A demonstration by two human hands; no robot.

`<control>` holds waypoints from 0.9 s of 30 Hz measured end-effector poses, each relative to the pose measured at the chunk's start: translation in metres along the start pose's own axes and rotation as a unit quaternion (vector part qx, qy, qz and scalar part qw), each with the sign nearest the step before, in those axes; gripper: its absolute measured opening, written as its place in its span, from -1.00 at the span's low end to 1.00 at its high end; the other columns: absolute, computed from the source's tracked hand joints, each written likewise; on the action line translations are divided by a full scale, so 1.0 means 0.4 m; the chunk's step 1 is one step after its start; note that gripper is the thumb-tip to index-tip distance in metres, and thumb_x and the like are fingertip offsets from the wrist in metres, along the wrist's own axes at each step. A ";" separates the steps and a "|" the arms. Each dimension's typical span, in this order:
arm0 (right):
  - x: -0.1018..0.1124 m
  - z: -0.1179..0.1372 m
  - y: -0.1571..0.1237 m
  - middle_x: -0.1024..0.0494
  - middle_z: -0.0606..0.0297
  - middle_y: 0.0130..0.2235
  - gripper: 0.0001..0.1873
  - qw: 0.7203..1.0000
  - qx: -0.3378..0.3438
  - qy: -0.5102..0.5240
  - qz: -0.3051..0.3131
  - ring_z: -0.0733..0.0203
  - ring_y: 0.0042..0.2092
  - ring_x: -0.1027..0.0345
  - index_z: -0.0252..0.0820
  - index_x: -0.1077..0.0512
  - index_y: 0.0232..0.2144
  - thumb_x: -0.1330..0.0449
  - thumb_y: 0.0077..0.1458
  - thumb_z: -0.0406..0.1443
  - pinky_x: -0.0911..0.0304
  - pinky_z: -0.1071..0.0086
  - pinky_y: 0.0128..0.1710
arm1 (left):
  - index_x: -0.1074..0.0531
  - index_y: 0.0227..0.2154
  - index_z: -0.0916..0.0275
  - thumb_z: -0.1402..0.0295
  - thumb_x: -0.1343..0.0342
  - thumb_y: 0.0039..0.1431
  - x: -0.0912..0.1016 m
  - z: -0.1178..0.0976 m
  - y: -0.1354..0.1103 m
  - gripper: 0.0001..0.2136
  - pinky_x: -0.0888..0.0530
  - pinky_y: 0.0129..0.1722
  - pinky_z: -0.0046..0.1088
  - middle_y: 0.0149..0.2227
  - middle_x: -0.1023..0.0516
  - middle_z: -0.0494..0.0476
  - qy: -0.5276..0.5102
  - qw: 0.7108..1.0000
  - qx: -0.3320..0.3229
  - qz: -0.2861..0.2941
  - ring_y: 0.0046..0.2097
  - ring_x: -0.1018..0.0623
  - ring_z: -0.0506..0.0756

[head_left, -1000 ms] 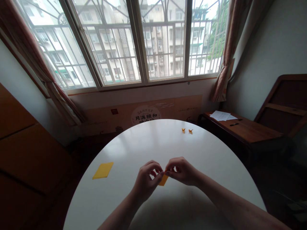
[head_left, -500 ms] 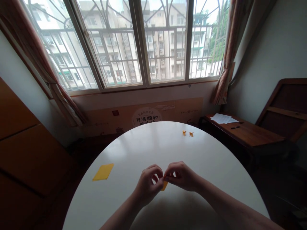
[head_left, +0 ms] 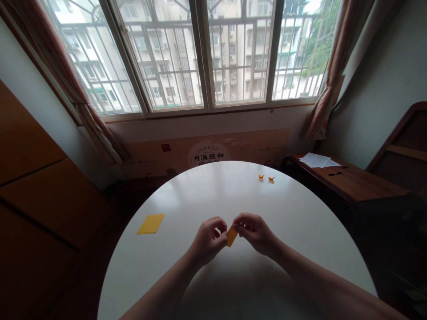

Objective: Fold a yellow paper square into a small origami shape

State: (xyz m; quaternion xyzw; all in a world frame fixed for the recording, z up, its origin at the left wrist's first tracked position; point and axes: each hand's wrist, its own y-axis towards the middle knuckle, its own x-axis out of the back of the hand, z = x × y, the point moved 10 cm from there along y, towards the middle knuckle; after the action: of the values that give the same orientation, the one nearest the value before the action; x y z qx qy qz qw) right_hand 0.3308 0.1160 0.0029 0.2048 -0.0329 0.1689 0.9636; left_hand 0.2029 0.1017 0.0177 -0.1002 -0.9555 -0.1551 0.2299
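Observation:
Between my two hands is a small folded piece of orange-yellow paper (head_left: 231, 236), held just above the white round table (head_left: 213, 284). My left hand (head_left: 211, 238) pinches its left edge between thumb and fingers. On the upper right side, my right hand (head_left: 255, 232) grips the paper in the same pinching way. The fingertips cover part of the folds. Off to the left lies a flat stack of yellow paper squares (head_left: 151, 224). Two small folded paper cranes, a left one (head_left: 261, 178) and a right one (head_left: 271, 179), stand near the table's far edge.
To the right is a low wooden bench (head_left: 363, 182) with white sheets (head_left: 318, 160) and a dark pen-like item (head_left: 335, 174) on it. A wooden cabinet (head_left: 36, 186) stands at the left. Beyond the table are a printed cardboard panel (head_left: 267, 141) and a barred window (head_left: 233, 58).
My right hand has shifted slightly away from my left, and more of the folded paper shows between them. The camera has tilted down and turned a little left.

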 end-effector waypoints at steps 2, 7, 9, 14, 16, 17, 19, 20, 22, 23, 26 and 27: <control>0.016 -0.015 0.003 -0.48 0.30 -0.46 -0.79 1.000 -0.009 0.019 -0.019 0.26 -0.46 -0.28 -0.20 -0.51 -0.38 -0.27 0.16 -0.17 -0.19 0.40 -0.48 | -0.38 -0.54 0.26 0.39 -0.06 -0.03 0.000 0.005 0.002 -0.93 -0.36 -0.45 -0.48 -0.44 -0.45 0.08 0.000 1.000 0.007 0.003 -0.41 -0.43 0.04; 0.043 -0.029 0.009 -0.49 0.29 -0.47 -0.72 0.997 -0.023 0.046 -0.051 0.25 -0.47 -0.31 -0.20 -0.51 -0.39 -0.30 0.12 -0.09 -0.23 0.37 -0.48 | -0.38 -0.55 0.26 0.41 -0.04 -0.07 0.001 0.013 0.004 -0.95 -0.30 -0.46 -0.50 -0.48 -0.42 0.04 0.008 1.000 0.014 0.009 -0.45 -0.38 0.01; 0.054 -0.027 0.011 -0.49 0.29 -0.47 -0.70 0.996 -0.030 0.053 -0.065 0.25 -0.48 -0.31 -0.20 -0.51 -0.40 -0.32 0.10 -0.07 -0.23 0.37 -0.48 | -0.37 -0.55 0.26 0.43 -0.04 -0.08 0.003 0.015 0.004 -0.95 -0.29 -0.46 -0.50 -0.49 -0.41 0.03 0.010 1.000 0.017 0.009 -0.45 -0.37 0.00; 0.111 -0.034 0.015 -0.42 0.34 -0.53 -0.64 0.986 -0.066 0.070 -0.132 0.29 -0.55 -0.21 -0.17 -0.45 -0.39 -0.28 0.11 0.01 -0.07 0.42 -0.61 | -0.34 -0.59 0.25 0.45 -0.05 -0.09 0.009 0.023 0.006 -0.95 -0.29 -0.47 -0.51 -0.53 -0.38 0.00 0.008 1.000 0.026 -0.003 -0.47 -0.34 0.00; 0.127 -0.046 0.014 -0.39 0.37 -0.56 -0.63 0.981 -0.090 0.077 -0.152 0.31 -0.58 -0.15 -0.17 -0.44 -0.39 -0.27 0.11 0.02 0.01 0.43 -0.65 | -0.34 -0.57 0.25 0.44 -0.06 -0.05 0.016 0.029 0.008 -0.95 -0.30 -0.48 -0.51 -0.51 -0.39 0.02 0.003 0.999 0.029 -0.019 -0.45 -0.36 0.01; 0.129 -0.054 0.012 -0.37 0.38 -0.58 -0.62 0.979 -0.103 0.081 -0.156 0.32 -0.60 -0.12 -0.18 -0.44 -0.40 -0.27 0.10 0.02 0.04 0.44 -0.66 | -0.36 -0.54 0.25 0.42 -0.07 -0.02 0.020 0.033 0.008 -0.95 -0.31 -0.48 -0.51 -0.48 -0.40 0.03 0.000 0.999 0.031 -0.029 -0.44 -0.37 0.01; 0.120 -0.067 0.009 -0.36 0.39 -0.59 -0.63 0.976 -0.131 0.092 -0.151 0.34 -0.61 -0.10 -0.19 -0.44 -0.40 -0.27 0.08 0.01 0.07 0.45 -0.67 | -0.39 -0.45 0.26 0.34 -0.08 0.08 0.026 0.042 0.009 -0.91 -0.35 -0.48 -0.50 -0.42 -0.43 0.06 -0.010 0.998 0.035 -0.044 -0.42 -0.39 0.02; 0.111 -0.073 0.007 -0.36 0.39 -0.60 -0.63 0.974 -0.143 0.097 -0.146 0.34 -0.61 -0.11 -0.20 -0.44 -0.41 -0.28 0.07 0.01 0.07 0.46 -0.68 | -0.41 -0.41 0.26 0.29 -0.08 0.13 0.027 0.047 0.009 -0.87 -0.37 -0.48 -0.50 -0.40 -0.44 0.08 -0.016 0.998 0.037 -0.047 -0.42 -0.40 0.03; 0.090 -0.081 0.003 -0.36 0.39 -0.60 -0.63 0.971 -0.164 0.108 -0.134 0.34 -0.60 -0.14 -0.21 -0.43 -0.43 -0.29 0.04 0.00 0.07 0.48 -0.69 | -0.44 -0.32 0.27 0.19 -0.08 0.19 0.022 0.057 0.009 -0.77 -0.41 -0.48 -0.49 -0.37 -0.46 0.10 -0.033 0.998 0.042 -0.041 -0.40 -0.43 0.04; 0.079 -0.084 0.000 -0.36 0.39 -0.60 -0.62 0.970 -0.173 0.112 -0.129 0.34 -0.60 -0.16 -0.21 -0.43 -0.44 -0.29 0.02 -0.01 0.07 0.49 -0.69 | -0.46 -0.29 0.28 0.13 -0.07 0.21 0.015 0.062 0.009 -0.72 -0.42 -0.49 -0.49 -0.38 -0.46 0.10 -0.044 0.997 0.047 -0.031 -0.41 -0.44 0.04; 0.054 -0.091 -0.005 -0.37 0.39 -0.59 -0.61 0.966 -0.193 0.122 -0.118 0.34 -0.60 -0.21 -0.22 -0.41 -0.46 -0.30 -0.02 0.00 0.06 0.51 -0.70 | -0.49 -0.38 0.31 0.00 -0.05 0.20 -0.016 0.077 0.008 -0.59 -0.38 -0.59 -0.51 -0.51 -0.43 0.07 -0.080 0.994 0.071 0.013 -0.51 -0.42 0.02; 0.049 -0.093 -0.006 -0.38 0.38 -0.59 -0.61 0.966 -0.197 0.125 -0.115 0.33 -0.59 -0.22 -0.22 -0.40 -0.46 -0.31 -0.03 0.00 0.05 0.51 -0.71 | -0.49 -0.44 0.32 -0.02 -0.06 0.18 -0.026 0.081 0.007 -0.57 -0.35 -0.62 -0.53 -0.56 -0.41 0.05 -0.091 0.992 0.082 0.027 -0.54 -0.40 0.01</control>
State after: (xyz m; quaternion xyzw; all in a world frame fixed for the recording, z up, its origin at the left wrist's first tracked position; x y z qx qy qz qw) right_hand 0.3498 0.1353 -0.0295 -0.0097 0.0785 0.0709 0.9943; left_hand 0.1995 0.1142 -0.0139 -0.1203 -0.9790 -0.0600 0.1532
